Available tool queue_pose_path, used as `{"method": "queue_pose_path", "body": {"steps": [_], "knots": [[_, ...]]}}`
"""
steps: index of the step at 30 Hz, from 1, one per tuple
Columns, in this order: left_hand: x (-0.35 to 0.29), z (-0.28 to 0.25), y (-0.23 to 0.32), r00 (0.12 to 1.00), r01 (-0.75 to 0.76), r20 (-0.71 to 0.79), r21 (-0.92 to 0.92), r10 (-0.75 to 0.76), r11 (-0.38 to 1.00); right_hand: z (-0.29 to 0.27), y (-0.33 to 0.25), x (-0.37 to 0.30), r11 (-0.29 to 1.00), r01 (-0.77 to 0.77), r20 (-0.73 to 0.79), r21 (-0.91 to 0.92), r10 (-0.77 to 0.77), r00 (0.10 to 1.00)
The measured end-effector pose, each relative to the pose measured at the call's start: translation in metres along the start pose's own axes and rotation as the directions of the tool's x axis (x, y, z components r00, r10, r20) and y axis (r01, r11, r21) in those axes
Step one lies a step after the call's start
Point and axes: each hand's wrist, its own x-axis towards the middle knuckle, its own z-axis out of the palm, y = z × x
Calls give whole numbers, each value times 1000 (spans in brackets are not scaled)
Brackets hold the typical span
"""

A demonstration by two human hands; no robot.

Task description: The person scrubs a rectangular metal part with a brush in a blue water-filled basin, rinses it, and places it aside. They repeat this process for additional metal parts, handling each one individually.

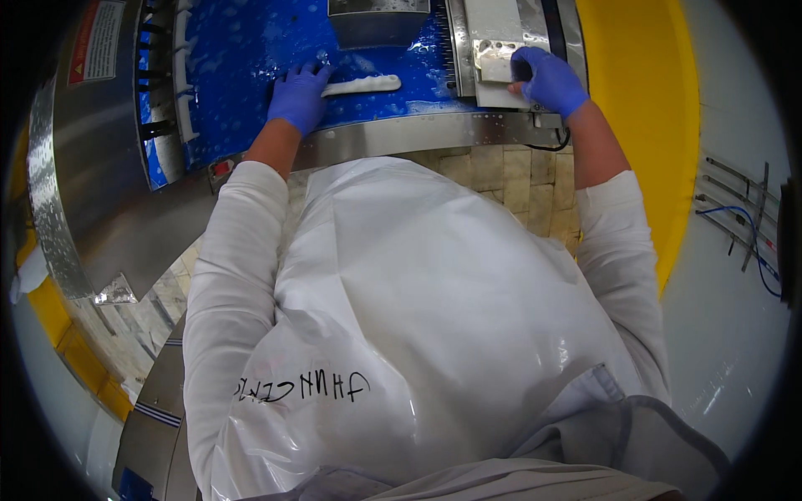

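Blue-gloved, my left hand (299, 98) lies on the wet worktop (238, 50) against a white handle (368, 84), perhaps steadying it; my right hand (549, 81) touches a pale block (496, 63). I cannot tell whether either grips.

Work table, stainless steel, with a blue top (242, 50); surface wet, bearing scattered droplets and whitish foam. Front edge (418, 131): a bare steel rail, spotted with drops. On the blue top: one hand tool with a white handle (365, 84), lying crosswise near the front edge, its left end hidden by the gloved left hand (299, 98). At the far side: one steel box (380, 29), cut off by the frame; whether it touched the top could not be told. Right-hand section: one long white slab (493, 17), bearing a shiny metal plate (485, 50).
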Motion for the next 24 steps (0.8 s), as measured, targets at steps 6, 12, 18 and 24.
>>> {"method": "queue_pose_path", "body": {"steps": [6, 12, 18, 24], "knots": [[-12, 18, -13, 984, -1, -176, 71, 13, 997, -130, -40, 13, 986, 168, -79, -13, -169, 982], [-26, 1, -13, 998, -32, -45, 33, 33, 999, -230, -74, 18, 935, 349, -27, -58, -351, 936], [-37, -8, 10, 983, 7, -184, 69, 6, 998, -229, -61, 30, 926, 371, 49, -67, -368, 928], [-27, -55, 117, 874, -322, -414, -100, 255, 941, -175, -15, 41, 881, 472, 23, 43, -473, 881]]}}
